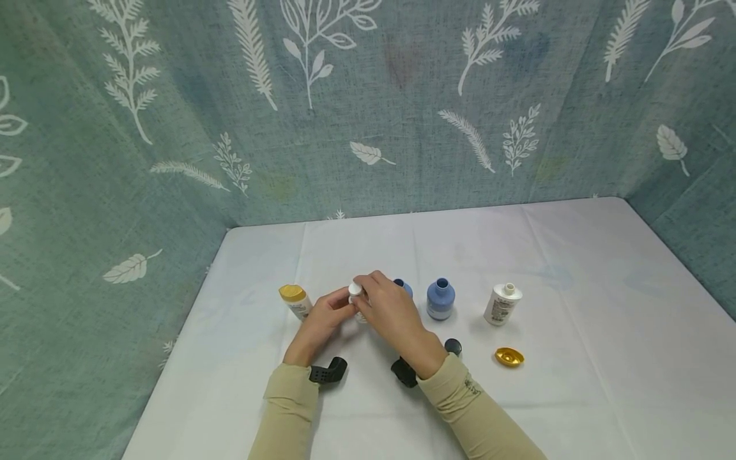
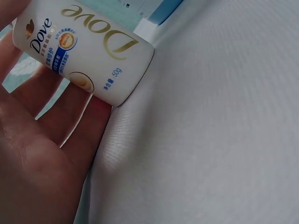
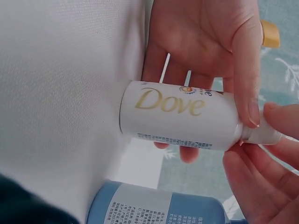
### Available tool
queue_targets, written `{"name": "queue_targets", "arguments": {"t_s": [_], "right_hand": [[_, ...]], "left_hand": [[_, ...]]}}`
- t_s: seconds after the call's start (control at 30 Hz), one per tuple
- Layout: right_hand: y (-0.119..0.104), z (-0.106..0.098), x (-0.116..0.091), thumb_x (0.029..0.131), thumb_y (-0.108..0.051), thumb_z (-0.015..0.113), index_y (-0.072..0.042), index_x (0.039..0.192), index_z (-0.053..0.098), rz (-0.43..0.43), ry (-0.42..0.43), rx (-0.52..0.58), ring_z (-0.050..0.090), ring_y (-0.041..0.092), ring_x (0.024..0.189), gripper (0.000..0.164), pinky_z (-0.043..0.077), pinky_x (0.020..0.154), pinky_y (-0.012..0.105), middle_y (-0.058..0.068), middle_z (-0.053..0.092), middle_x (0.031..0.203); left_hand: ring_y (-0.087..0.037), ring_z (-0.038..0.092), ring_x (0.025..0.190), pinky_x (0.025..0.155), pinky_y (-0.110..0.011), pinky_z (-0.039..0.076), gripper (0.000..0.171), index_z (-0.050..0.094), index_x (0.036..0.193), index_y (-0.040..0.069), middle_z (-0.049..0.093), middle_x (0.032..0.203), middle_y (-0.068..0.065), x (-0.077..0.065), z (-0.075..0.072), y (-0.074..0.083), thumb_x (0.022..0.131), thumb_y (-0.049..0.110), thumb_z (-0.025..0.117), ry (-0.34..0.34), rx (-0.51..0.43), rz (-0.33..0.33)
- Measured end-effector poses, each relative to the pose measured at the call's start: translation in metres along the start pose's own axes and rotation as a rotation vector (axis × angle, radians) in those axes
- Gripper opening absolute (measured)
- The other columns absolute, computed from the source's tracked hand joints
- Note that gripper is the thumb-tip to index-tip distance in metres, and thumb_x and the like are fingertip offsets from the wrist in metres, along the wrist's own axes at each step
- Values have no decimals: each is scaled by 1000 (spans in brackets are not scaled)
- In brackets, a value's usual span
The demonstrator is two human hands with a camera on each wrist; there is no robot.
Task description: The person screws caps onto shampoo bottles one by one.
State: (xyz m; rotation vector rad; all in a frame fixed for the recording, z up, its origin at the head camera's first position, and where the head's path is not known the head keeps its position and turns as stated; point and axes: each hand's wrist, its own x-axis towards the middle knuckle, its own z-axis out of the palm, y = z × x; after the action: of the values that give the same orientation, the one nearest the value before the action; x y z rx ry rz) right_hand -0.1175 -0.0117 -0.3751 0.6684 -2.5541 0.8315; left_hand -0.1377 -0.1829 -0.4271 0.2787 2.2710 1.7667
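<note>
A small white Dove bottle (image 3: 177,116) stands upright on the white cloth, its gold lettering visible in both wrist views. My left hand (image 1: 322,321) holds it around the body, thumb near the shoulder and fingers behind. At the bottle's top, my right hand (image 1: 397,317) pinches a small white cap (image 1: 355,289) between thumb and fingers. A pale red-tinged rim shows under that cap in the right wrist view. Just left of my left hand is a white bottle with a yellow cap (image 1: 293,293). A blue bottle (image 1: 404,287) stands partly hidden behind my right hand.
Another blue bottle (image 1: 441,300), uncapped, stands to the right. Farther right is an uncapped white bottle (image 1: 502,305), with a gold cap (image 1: 509,357) lying in front of it. A dark round cap (image 1: 453,347) lies beside my right wrist. Patterned green fabric (image 1: 402,128) hangs behind the table.
</note>
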Motion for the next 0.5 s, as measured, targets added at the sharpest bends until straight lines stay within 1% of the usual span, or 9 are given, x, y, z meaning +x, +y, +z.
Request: {"name": "queue_targets", "arguments": {"t_s": [0.1, 0.2, 0.37, 0.5], "right_hand": [[0, 1, 0, 84, -27, 62, -12, 107, 60, 13, 2, 0, 51, 9, 68, 28, 45, 58, 24, -1, 55, 92], [-1, 2, 0, 86, -30, 59, -13, 110, 59, 30, -8, -10, 53, 10, 72, 30, 46, 59, 25, -1, 55, 96], [-1, 3, 0, 86, -27, 57, -12, 112, 60, 32, -22, -22, 55, 10, 81, 30, 47, 63, 26, -1, 57, 100], [-1, 3, 1, 86, -25, 57, -12, 112, 60, 27, -17, -27, 56, 9, 84, 29, 48, 65, 25, -2, 57, 101]], "left_hand": [[-11, 41, 119, 99, -40, 29, 41, 58, 118, 27, 53, 123, 8, 0, 1, -1, 80, 40, 63, 12, 13, -8], [-10, 41, 119, 99, -39, 29, 38, 60, 116, 27, 53, 122, 8, 0, 1, 1, 81, 40, 62, 10, 24, -11], [-10, 41, 119, 99, -39, 29, 33, 61, 114, 24, 54, 122, 7, -5, 1, 14, 83, 35, 62, -7, 2, -31], [-12, 40, 120, 99, -39, 29, 34, 60, 116, 23, 53, 122, 6, -9, 1, 24, 84, 33, 61, -7, 3, -38]]}}
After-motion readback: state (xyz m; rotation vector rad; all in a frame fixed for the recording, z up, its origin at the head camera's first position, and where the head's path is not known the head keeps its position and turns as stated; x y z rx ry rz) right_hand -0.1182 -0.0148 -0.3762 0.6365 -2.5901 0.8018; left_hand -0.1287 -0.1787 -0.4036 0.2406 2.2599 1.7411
